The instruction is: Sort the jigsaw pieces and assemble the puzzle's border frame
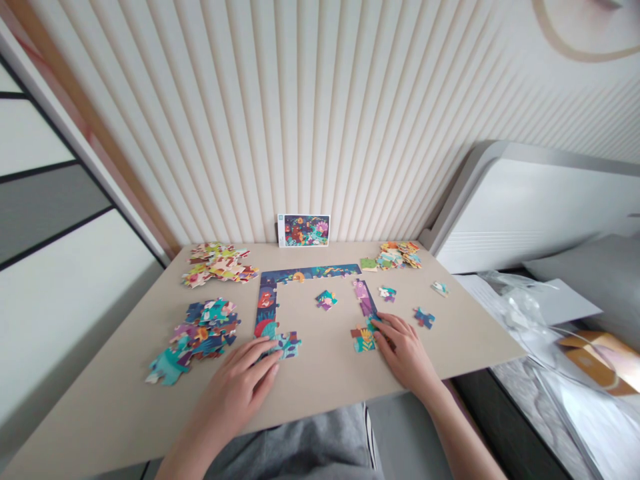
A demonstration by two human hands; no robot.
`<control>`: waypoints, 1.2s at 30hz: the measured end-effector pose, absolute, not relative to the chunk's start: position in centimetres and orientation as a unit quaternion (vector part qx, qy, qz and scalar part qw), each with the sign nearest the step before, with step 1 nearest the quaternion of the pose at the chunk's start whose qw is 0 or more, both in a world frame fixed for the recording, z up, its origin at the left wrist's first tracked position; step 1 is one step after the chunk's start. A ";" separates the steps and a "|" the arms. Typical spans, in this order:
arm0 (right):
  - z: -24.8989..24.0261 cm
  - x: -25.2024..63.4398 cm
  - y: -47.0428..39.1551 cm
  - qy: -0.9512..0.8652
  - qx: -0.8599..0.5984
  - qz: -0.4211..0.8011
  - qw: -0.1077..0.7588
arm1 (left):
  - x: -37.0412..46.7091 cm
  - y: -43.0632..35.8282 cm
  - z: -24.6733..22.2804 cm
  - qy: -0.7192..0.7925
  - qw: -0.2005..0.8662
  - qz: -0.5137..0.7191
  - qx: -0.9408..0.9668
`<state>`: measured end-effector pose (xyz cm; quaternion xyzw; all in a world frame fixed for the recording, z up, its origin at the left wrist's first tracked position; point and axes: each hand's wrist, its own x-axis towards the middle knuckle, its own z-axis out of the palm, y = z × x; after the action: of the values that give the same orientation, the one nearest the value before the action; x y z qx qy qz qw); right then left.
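A partly joined jigsaw frame (330,272) lies on the table, with a top strip and two sides. My left hand (240,380) rests palm down at the lower left corner, its fingers stretched over a teal and purple puzzle piece (289,345). At the lower end of the right side (364,300), my right hand (407,350) has its fingers closed on the edge of a teal puzzle piece (371,322), mostly covered. A yellow-leaf puzzle piece (364,340) sits just left of those fingers. Inside the frame lies one loose puzzle piece (327,300).
Piles of puzzle pieces lie at the back left (217,263), left (205,333) and back right (397,255). Loose pieces (424,317) are scattered right of the frame. A picture card (305,231) leans on the ribbed wall. A bed (540,207) adjoins the table's right.
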<state>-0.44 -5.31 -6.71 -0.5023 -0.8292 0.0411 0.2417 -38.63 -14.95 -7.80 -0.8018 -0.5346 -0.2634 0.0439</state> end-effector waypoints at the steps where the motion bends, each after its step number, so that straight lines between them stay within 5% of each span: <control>1: -6.6 -0.5 -5.3 -0.829 -0.504 0.042 0.240 | -38.6 -15.0 -7.8 -0.535 0.044 -0.262 -0.802; 36: -6.2 -0.9 -5.5 -0.827 -0.509 0.024 0.235 | -38.5 -15.0 -7.7 -0.532 0.053 -0.260 -0.804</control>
<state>-0.87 -5.51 -6.24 -0.5094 -0.8274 0.0245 0.2355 -38.54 -14.96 -7.72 -0.8040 -0.5321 -0.2602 0.0525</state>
